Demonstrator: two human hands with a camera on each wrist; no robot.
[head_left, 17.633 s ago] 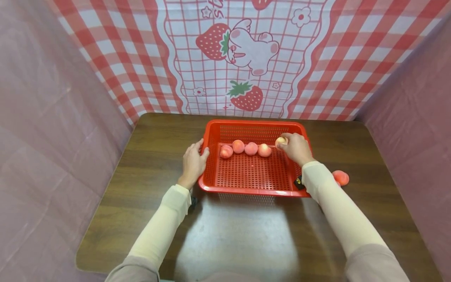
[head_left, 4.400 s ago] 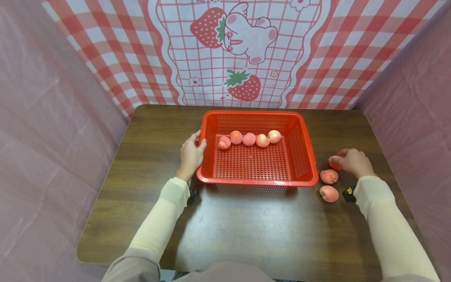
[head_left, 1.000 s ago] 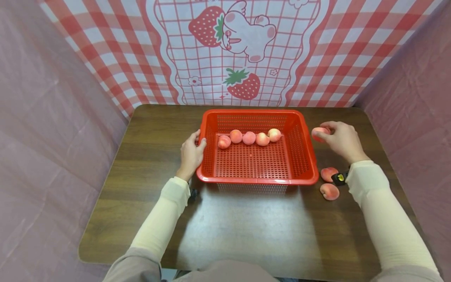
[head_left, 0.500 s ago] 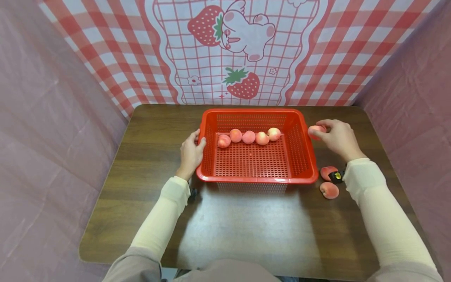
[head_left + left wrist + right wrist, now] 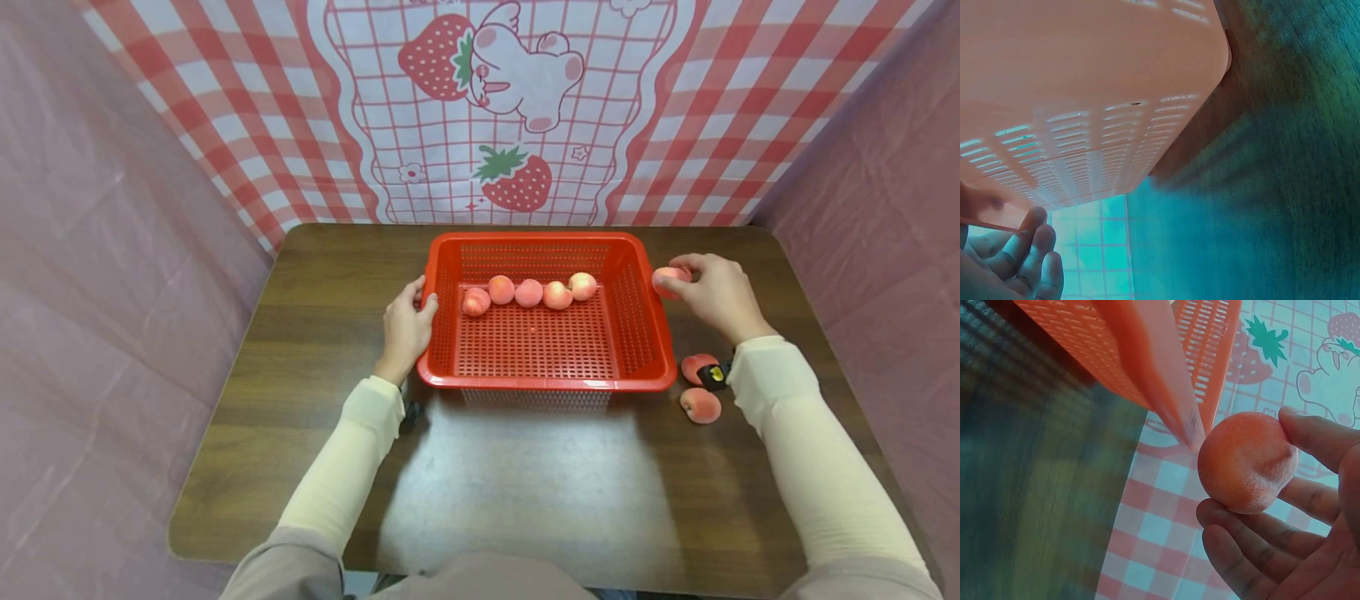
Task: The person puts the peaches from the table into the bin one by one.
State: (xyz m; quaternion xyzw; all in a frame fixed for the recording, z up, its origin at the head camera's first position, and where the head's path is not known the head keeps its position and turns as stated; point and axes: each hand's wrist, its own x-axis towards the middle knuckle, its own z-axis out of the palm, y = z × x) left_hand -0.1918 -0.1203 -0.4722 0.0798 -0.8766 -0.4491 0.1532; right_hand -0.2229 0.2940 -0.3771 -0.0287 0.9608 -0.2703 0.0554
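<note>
A red perforated basket stands on the table with several peaches in a row along its far side. My left hand grips the basket's left rim; in the left wrist view its fingers curl at the rim. Just outside the right rim, my right hand pinches a peach between thumb and fingers. The right wrist view shows that peach held in the fingertips, close to the rim. Two more peaches, a nearer one and one partly behind the wrist camera, lie right of the basket.
The brown wooden table has rounded corners. Behind it hangs a red-and-white checked cloth with strawberry prints. Pink curtains stand at both sides.
The right hand took a peach from beside the two others, carried it away from the body and then slightly left to the basket's right rim. The left hand stays on the rim.
</note>
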